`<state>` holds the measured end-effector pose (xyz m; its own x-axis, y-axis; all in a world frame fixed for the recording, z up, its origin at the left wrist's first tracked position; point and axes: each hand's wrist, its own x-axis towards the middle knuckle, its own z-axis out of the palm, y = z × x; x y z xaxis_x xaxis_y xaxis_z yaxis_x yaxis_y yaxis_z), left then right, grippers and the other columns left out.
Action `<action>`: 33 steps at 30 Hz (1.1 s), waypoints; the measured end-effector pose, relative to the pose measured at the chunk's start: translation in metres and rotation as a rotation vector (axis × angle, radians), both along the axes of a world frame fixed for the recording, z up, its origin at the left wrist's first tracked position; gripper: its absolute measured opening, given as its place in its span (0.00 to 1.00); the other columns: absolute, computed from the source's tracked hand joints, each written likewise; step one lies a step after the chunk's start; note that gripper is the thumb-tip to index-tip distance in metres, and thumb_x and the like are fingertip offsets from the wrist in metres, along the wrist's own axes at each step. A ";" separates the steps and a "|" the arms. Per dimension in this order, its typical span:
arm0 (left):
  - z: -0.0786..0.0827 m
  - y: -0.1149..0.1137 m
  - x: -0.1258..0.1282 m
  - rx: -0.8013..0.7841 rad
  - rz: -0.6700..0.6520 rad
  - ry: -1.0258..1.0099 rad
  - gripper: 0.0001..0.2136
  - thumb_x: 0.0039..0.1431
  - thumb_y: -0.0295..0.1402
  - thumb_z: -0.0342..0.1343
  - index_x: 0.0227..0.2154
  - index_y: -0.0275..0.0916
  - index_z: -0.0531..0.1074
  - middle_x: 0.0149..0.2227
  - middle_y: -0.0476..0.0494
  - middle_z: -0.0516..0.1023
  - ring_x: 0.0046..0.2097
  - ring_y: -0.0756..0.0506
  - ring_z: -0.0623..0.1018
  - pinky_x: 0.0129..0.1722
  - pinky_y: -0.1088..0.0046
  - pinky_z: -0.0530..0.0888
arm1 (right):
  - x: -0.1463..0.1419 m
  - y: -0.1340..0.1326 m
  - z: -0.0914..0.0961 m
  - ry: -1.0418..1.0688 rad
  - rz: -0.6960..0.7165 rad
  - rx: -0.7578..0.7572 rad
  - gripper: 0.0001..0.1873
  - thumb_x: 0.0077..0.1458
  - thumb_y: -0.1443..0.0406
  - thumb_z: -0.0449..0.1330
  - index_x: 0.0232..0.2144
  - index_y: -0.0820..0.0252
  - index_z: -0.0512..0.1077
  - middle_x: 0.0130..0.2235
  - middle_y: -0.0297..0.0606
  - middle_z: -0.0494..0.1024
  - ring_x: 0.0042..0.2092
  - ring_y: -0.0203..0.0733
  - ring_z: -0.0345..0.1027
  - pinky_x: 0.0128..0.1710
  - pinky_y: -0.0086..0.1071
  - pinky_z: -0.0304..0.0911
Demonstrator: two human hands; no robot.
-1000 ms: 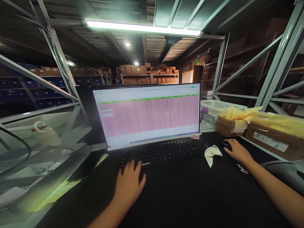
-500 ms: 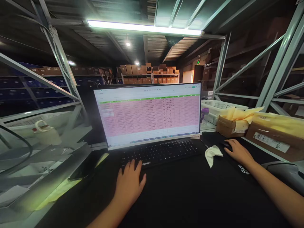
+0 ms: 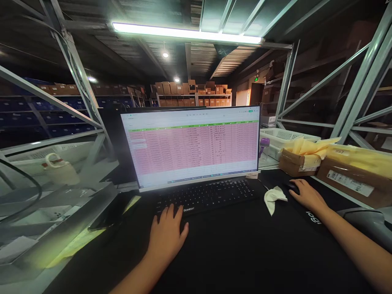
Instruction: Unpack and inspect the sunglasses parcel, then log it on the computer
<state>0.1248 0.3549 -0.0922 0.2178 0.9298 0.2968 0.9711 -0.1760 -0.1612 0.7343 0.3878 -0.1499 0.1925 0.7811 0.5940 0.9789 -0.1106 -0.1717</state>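
Note:
My left hand (image 3: 167,232) rests palm down at the lower left of the black keyboard (image 3: 211,196). Its fingers lie spread over the front keys, and the thumb stands apart. On the right, my right hand (image 3: 308,197) curves over a dark computer mouse (image 3: 293,187), whose body is partly hidden under the fingers. Both lie on a black desk mat (image 3: 232,253). Behind the keyboard stands a monitor (image 3: 196,153) with a spreadsheet of pink rows under a green header. Its text is too small to read.
A crumpled white tissue (image 3: 274,199) lies between keyboard and mouse. Cardboard boxes (image 3: 349,183) with yellow material stand at right, near a grey device (image 3: 364,220) beside my forearm. A dark phone-like slab (image 3: 107,214) is at left. Metal rack posts (image 3: 286,81) frame the desk.

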 end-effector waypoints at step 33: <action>0.002 -0.001 0.000 -0.030 0.002 -0.024 0.26 0.68 0.39 0.46 0.67 0.38 0.64 0.69 0.28 0.64 0.68 0.31 0.65 0.64 0.45 0.64 | 0.002 0.001 -0.002 -0.016 -0.005 0.002 0.28 0.55 0.51 0.53 0.52 0.59 0.73 0.52 0.50 0.75 0.54 0.55 0.72 0.57 0.47 0.68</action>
<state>0.1251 0.3535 -0.0900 0.2094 0.9386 0.2741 0.9750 -0.1789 -0.1320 0.7360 0.3885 -0.1517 0.1866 0.7793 0.5982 0.9810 -0.1149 -0.1564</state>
